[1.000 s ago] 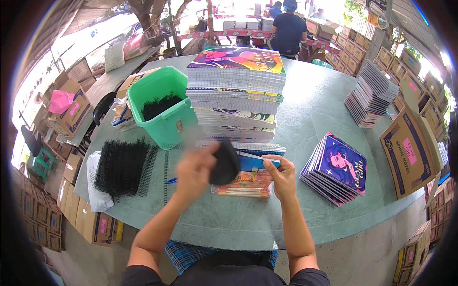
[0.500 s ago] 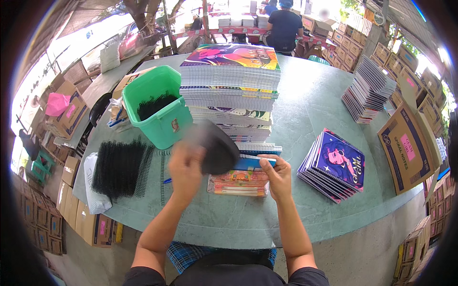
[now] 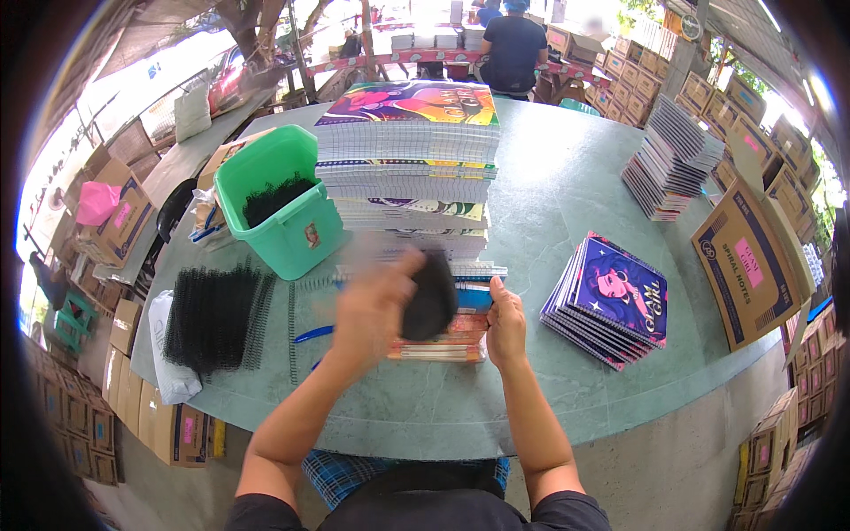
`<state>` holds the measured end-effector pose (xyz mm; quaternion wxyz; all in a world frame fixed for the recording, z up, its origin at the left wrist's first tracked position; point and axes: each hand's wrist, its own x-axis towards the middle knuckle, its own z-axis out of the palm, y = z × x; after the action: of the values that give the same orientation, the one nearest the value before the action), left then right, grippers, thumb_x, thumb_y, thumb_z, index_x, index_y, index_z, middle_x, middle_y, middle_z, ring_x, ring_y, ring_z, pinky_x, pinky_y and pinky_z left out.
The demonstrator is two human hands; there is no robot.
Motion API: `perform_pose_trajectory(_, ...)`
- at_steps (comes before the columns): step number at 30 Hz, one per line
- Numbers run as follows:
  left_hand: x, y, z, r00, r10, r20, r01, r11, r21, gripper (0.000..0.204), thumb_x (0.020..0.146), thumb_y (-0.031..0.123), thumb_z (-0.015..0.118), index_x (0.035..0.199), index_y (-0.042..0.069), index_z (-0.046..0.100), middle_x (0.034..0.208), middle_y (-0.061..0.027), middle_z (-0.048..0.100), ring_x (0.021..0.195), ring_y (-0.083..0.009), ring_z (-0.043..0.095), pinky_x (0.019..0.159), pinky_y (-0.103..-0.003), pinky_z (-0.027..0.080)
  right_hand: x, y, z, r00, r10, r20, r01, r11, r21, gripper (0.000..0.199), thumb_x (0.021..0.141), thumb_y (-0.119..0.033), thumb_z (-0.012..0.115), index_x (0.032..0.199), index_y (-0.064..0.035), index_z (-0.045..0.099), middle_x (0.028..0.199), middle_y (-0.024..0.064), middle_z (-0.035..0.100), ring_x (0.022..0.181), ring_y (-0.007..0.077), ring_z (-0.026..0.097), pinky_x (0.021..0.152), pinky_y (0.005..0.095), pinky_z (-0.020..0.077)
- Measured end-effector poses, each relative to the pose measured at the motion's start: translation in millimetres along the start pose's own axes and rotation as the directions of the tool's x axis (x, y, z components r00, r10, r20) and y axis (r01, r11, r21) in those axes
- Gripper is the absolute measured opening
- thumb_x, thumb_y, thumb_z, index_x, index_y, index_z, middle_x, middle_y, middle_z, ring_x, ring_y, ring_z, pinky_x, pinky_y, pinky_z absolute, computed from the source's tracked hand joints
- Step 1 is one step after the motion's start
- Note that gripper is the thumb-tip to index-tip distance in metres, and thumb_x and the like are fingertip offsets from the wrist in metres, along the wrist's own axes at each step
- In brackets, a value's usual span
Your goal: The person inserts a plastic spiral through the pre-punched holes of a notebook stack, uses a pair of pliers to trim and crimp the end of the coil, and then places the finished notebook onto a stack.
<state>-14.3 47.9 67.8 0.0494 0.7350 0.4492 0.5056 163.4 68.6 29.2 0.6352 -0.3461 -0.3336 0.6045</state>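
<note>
1. The round grey-green stone-look counter (image 3: pixel 567 186) fills the middle of the view; its far edge bends with the lens, and its near edge is cut by the person's forearms.
2. Around it lies an open-sided work area stacked with brown cardboard boxes (image 3: pixel 753 257); the picture's dark rim hides the corners. A person in a dark shirt (image 3: pixel 513 49) stands at the far side, back turned.
3. A tall stack of spiral-bound notebooks with a colourful cartoon cover (image 3: pixel 407 159) rises at the centre; its lower part is partly hidden behind the raised left hand.
4. A green plastic tub holding black wire coils (image 3: pixel 279 212) stands left of that stack, with a flat pile of black spiral binding wires (image 3: pixel 212 314) in front of it.
5. A fanned pile of purple-covered notebooks (image 3: pixel 611 301) lies to the right, well apart from the hands.
6. The small stack of unbound notebooks with an orange cover (image 3: pixel 443 341) lies near the counter's front edge, under both hands.
7. The left hand (image 3: pixel 372 305) is motion-blurred; its grip seems closed round a dark blurred object (image 3: pixel 429 296), whose kind I cannot tell.
8. The right hand (image 3: pixel 506 323) rests on the small stack's right end, fingers curled against it.
</note>
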Motion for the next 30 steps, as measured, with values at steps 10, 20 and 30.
perform_pose_trajectory(10, 20, 28, 10, 0.975, -0.223, 0.002, 0.221, 0.967, -0.130, 0.031, 0.084, 0.006, 0.057, 0.115, 0.009, 0.062, 0.084, -0.0100, 0.059, 0.075, -0.0216, 0.056, 0.071, -0.032, 0.045, -3, -7, -2, 0.994, -0.040, 0.106, 0.045, 0.998, -0.040, 0.035, 0.093, -0.035, 0.052, 0.066, -0.0127, 0.051, 0.056, -0.0085, 0.040, 0.049, 0.0008, 0.037, 0.047, 0.0161, 0.0302)
perform_pose_trajectory(20, -78, 9, 20, 0.931, 0.025, 0.363, -0.081, 0.987, 0.139, 0.032, 0.080, 0.012, 0.059, 0.111, 0.004, 0.060, 0.103, -0.0144, 0.055, 0.101, -0.0349, 0.049, 0.089, -0.041, 0.041, 1, 3, -17, 0.924, -0.142, 0.356, 0.195, 0.974, -0.116, 0.019, 0.088, -0.001, 0.055, 0.105, 0.0040, 0.057, 0.108, 0.0126, 0.062, 0.096, 0.0157, 0.059, 0.086, 0.0275, 0.0473)
perform_pose_trajectory(30, 19, 23, 45, 0.916, 0.025, 0.401, -0.090, 0.986, 0.143, 0.028, 0.077, 0.010, 0.060, 0.103, 0.002, 0.061, 0.095, -0.0142, 0.060, 0.092, -0.0306, 0.054, 0.083, -0.040, 0.043, 0, 8, -36, 0.955, -0.120, 0.273, 0.263, 0.766, -0.587, 0.003, 0.083, 0.002, 0.057, 0.084, 0.0019, 0.060, 0.075, 0.0003, 0.062, 0.068, 0.0049, 0.055, 0.060, 0.0205, 0.0447)
